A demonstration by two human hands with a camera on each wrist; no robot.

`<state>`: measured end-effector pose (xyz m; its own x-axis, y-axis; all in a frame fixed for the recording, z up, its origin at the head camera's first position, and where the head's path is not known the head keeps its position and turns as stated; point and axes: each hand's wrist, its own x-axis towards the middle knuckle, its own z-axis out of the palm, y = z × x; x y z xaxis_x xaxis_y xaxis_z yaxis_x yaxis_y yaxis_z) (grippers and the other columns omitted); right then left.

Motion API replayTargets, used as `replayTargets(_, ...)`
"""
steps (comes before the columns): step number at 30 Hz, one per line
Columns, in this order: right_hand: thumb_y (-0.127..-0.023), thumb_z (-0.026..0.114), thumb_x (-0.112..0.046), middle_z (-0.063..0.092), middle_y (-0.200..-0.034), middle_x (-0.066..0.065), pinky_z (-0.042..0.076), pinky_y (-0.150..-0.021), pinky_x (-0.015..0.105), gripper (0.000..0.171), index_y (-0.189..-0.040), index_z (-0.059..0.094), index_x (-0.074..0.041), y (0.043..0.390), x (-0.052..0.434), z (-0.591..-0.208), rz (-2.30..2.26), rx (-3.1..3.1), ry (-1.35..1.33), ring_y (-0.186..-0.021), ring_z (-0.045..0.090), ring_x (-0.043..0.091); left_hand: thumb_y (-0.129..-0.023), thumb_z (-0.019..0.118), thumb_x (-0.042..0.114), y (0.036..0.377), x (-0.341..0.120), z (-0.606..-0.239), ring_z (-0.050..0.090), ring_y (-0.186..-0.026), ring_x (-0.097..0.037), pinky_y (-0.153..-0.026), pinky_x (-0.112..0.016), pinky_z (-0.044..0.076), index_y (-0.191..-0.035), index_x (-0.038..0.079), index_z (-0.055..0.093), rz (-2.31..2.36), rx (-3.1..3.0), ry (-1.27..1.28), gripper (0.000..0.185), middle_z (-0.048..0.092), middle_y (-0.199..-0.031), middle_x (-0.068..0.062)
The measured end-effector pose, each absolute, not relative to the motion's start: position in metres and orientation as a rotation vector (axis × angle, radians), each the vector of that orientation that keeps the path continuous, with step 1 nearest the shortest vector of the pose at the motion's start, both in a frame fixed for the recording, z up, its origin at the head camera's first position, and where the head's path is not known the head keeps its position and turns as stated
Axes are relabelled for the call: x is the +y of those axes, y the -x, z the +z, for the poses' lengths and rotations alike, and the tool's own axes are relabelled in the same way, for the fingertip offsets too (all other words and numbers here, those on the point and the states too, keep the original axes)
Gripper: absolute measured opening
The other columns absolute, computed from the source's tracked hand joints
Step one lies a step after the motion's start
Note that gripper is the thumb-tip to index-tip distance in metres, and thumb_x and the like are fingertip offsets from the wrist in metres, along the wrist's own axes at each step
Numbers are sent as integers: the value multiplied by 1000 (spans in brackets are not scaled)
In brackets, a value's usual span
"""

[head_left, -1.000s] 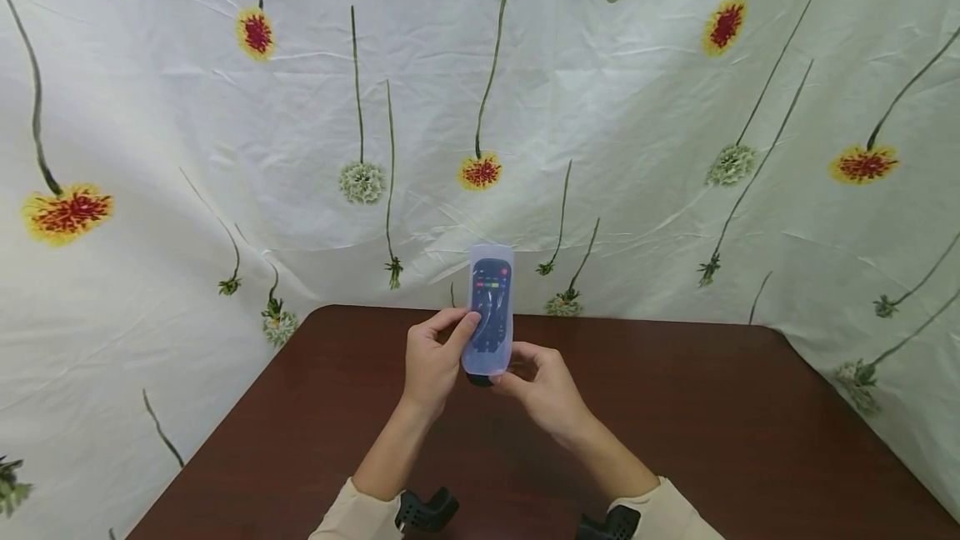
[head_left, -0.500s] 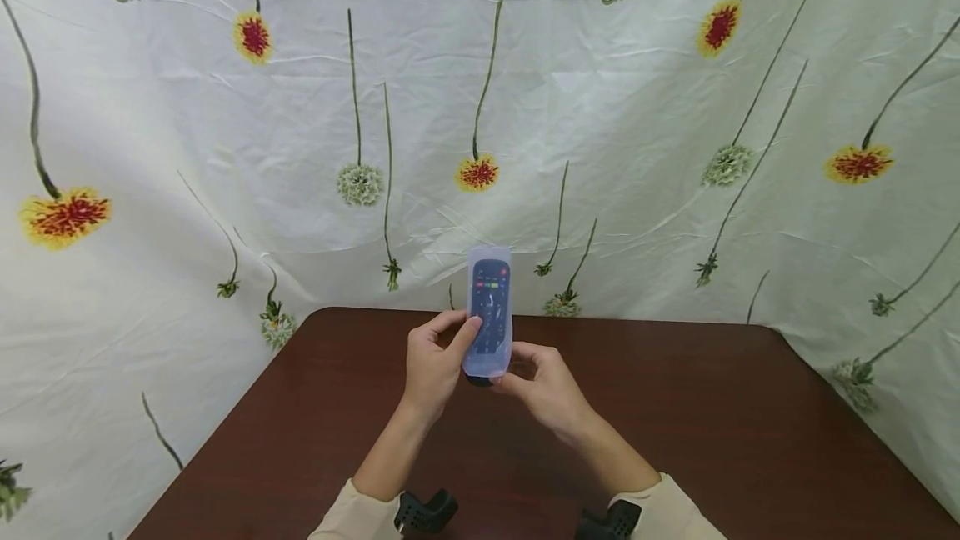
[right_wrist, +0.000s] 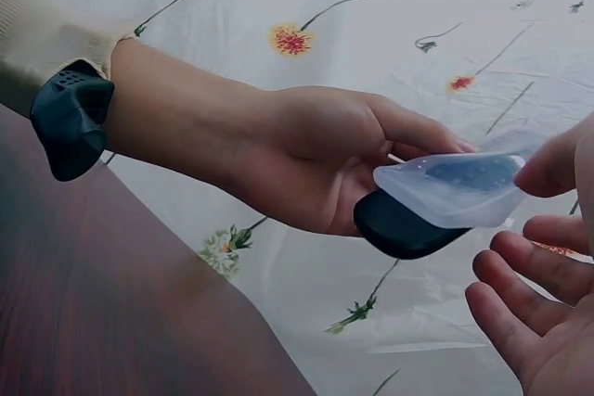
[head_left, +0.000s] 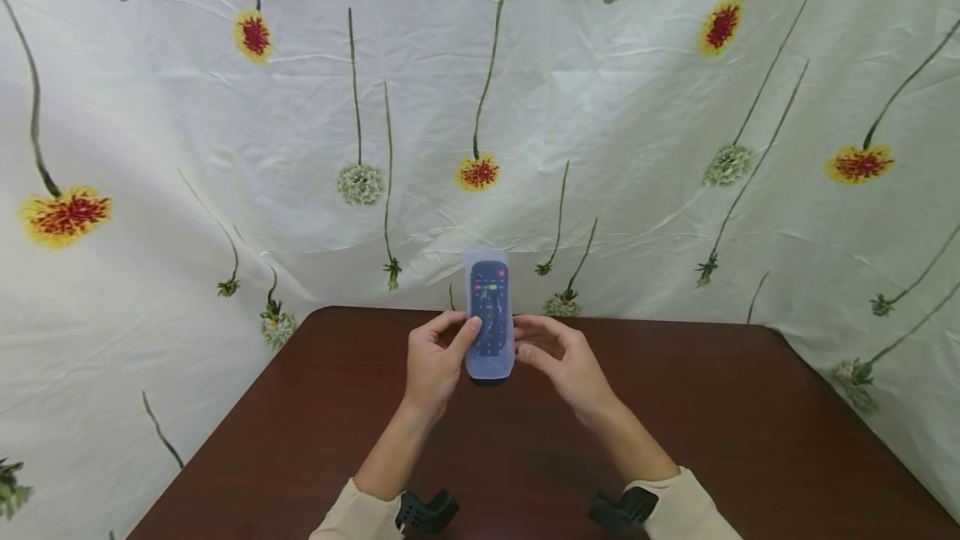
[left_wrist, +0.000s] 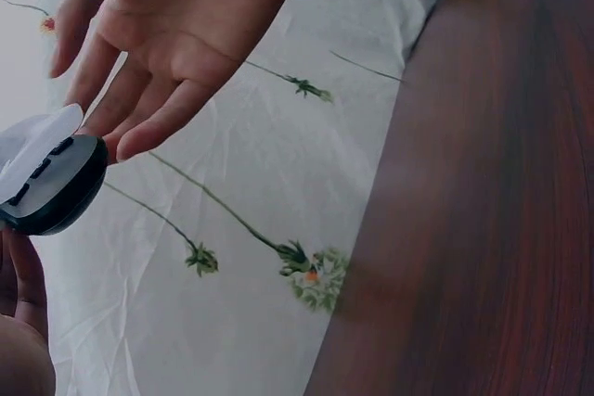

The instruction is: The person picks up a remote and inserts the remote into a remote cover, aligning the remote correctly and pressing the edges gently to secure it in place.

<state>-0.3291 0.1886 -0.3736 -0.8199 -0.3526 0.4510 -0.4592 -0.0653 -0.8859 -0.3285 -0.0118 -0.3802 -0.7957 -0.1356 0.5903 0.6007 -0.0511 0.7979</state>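
Behind remote (head_left: 490, 319), flowered cloth (head_left: 637, 132) over table (head_left: 712, 423)

My right hand (head_left: 566, 361) has left the remote's (head_left: 489, 315) base, risen alongside, fingers apparently loosened off it.

The remote control (head_left: 490, 315) has button markings too small to read in the head view. The left hand (head_left: 435, 361) hides its left edge. In the left wrist view the picture's left edge cuts it off; in the right wrist view the clear sleeve (right_wrist: 459, 187) blurs its buttons.
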Motion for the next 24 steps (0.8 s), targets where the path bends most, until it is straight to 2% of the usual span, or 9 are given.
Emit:
replayTargets(6, -100, 70, -11, 69, -115, 14, 54, -91, 36, 28, -126, 69, 2, 330, 188, -373, 1940, -2099, -773, -109, 64, 27, -97, 73, 6, 327, -3, -383, 70, -85, -21, -68, -31, 59, -108, -5, 76, -1837, -1782, 668, 15, 74, -100, -15)
replayTargets(11, -97, 73, -7, 71, -108, 13, 54, -85, 34, 20, -115, 73, 1, 331, 188, -374, 1871, -2073, -683, -104, 64, 27, -97, 73, 5, 326, 1, -385, 70, -87, -21, -70, -31, 59, -109, -4, 76, -1834, -1833, 705, 16, 75, -100, -14)
replayTargets(15, -97, 74, -6, 72, -108, 13, 54, -83, 32, 19, -113, 73, 3, 330, 189, -372, 1865, -2042, -630, -104, 63, 26, -98, 73, 11, 326, 2, -385, 69, -91, -20, -74, -30, 58, -113, -1, 76, -1866, -1908, 651, 20, 75, -104, -11)
replayTargets(18, -97, 73, -7, 71, -108, 13, 53, -83, 31, 19, -113, 73, 4, 331, 191, -371, 1872, -2005, -593, -103, 63, 25, -99, 72, 15, 325, 0, -386, 68, -90, -20, -75, -37, 59, -117, 0, 75, -1882, -1991, 643, 24, 74, -109, -11)
replayTargets(22, -97, 73, -6, 71, -105, 16, 52, -80, 29, 19, -113, 72, 5, 332, 195, -367, 1889, -1929, -526, -97, 64, 25, -98, 73, 14, 327, -1, -390, 68, -87, -25, -74, -47, 59, -123, 0, 72, -1919, -2122, 716, 29, 73, -110, -12)
replayTargets(24, -97, 73, -4, 71, -105, 17, 53, -79, 28, 19, -113, 72, 6, 332, 196, -365, 1895, -1895, -485, -96, 64, 25, -96, 75, 13, 328, -1, -392, 70, -88, -31, -73, -46, 59, -126, 0, 70, -1939, -2180, 764, 33, 73, -109, -12)
